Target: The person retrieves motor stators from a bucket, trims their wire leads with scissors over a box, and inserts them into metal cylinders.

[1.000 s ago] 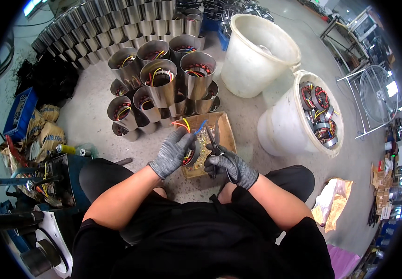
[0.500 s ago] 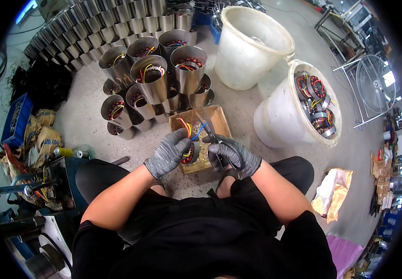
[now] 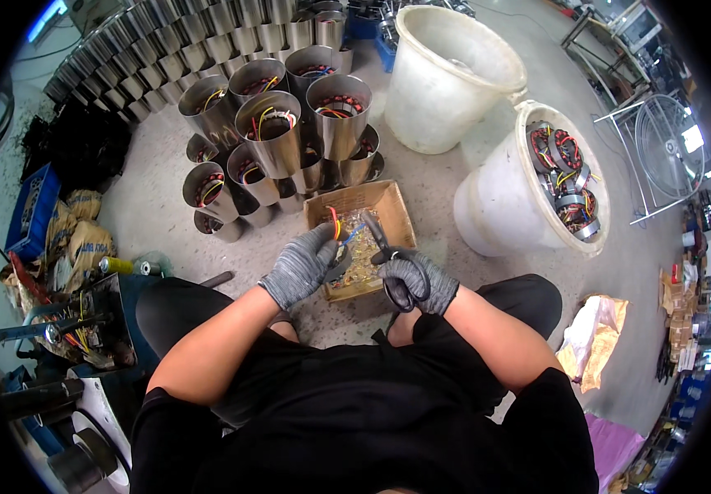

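Note:
Wearing a grey knit glove, my left hand point(image 3: 300, 267) grips a stator point(image 3: 341, 262), a dark ring mostly hidden by the fingers. Red, yellow and blue lead wires point(image 3: 338, 227) stick up from it. My right hand point(image 3: 421, 278), gloved alike, is wrapped round a pair of scissors point(image 3: 375, 232) with dark looped handles. Their blades point up and a little left, close beside the blue wire; whether they touch it I cannot tell. Below both hands sits an open cardboard box point(image 3: 400, 212) with small wire scraps point(image 3: 363, 263) in its bottom.
Steel cylinders point(image 3: 275, 156) holding wired stators stand stacked ahead, with rows of bare metal cylinders point(image 3: 199, 41) behind. To the right are a white tub point(image 3: 421, 115) and another point(image 3: 495, 206) filled with stators. A machine point(image 3: 96, 412) stands at my left, crumpled paper point(image 3: 590, 337) lies right.
The scissors have turned more upright, and my right hand has shifted slightly away from the wires. The stator stays in my left hand. The whole view has moved a little.

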Tool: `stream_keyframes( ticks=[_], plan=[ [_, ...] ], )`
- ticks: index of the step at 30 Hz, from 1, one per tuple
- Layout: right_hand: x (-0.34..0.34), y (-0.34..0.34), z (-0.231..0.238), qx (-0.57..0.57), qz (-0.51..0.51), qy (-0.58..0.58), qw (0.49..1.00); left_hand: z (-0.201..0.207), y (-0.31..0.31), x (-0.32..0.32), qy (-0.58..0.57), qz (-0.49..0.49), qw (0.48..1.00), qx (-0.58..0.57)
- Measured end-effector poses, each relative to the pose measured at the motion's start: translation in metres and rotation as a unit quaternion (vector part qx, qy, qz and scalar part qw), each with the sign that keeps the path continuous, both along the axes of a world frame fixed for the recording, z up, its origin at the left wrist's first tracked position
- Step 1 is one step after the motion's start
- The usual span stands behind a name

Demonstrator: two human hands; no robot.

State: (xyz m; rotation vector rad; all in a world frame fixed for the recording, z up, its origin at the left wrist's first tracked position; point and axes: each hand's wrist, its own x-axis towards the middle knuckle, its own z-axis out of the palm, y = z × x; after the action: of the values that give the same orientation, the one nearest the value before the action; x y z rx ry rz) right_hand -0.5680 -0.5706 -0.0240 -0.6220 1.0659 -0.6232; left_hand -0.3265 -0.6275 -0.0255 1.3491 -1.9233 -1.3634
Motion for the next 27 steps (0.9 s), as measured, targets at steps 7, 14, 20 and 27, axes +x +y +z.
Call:
stream_keyframes(
  ticks=[7, 14, 20, 27],
  plan=[
    [-0.002, -0.002, 0.008, -0.004, -0.007, 0.017, 1.0, -0.006, -0.001, 0.002, 0.032, 0.003, 0.999, -0.017],
    [-0.007, -0.001, 0.018, -0.046, 0.109, 0.051, 0.992, 0.009, 0.002, 0.003, -0.055, -0.048, 0.993, -0.09],
    [-0.015, -0.008, 0.0, 0.046, 0.064, -0.09, 0.993, 0.025, 0.004, -0.005, -0.111, -0.098, 0.985, -0.087],
    [-0.005, -0.005, 0.034, -0.001, 0.123, 0.04, 0.992, 0.023, 0.004, -0.005, -0.134, -0.117, 0.982, -0.068]
  ],
)
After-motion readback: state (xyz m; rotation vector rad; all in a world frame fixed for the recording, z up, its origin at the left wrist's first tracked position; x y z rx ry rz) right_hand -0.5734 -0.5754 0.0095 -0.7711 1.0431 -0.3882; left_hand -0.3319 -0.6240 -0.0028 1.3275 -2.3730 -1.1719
